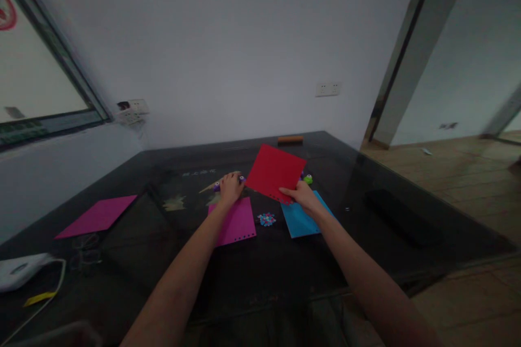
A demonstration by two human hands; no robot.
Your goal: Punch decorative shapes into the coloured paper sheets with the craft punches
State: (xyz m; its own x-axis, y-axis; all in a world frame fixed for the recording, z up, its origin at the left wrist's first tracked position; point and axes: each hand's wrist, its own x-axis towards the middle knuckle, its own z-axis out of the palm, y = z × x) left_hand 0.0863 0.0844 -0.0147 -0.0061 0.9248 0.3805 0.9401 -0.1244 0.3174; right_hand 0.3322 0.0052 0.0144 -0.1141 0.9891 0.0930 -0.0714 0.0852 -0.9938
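My right hand [300,196] pinches the lower right edge of a red sheet [277,171] with punched holes, tilted above the table. The sheet hides part of what lies behind it. My left hand [232,187] rests farther left with its fingers curled down over a small purple thing with a round eye [242,179]. Another purple bit [216,187] shows at the hand's other side. Below my left wrist lies a pink sheet [238,222] with holes. Under my right wrist is a blue sheet [299,222]. A patterned flower-shaped piece [266,219] lies between these two sheets.
A green thing with an eye [308,179] sits beyond my right hand. On the dark table [260,276] are another pink sheet [100,216], glasses [86,249], a white device with a cable [24,271], a black case [401,217] and a brown roll [290,140].
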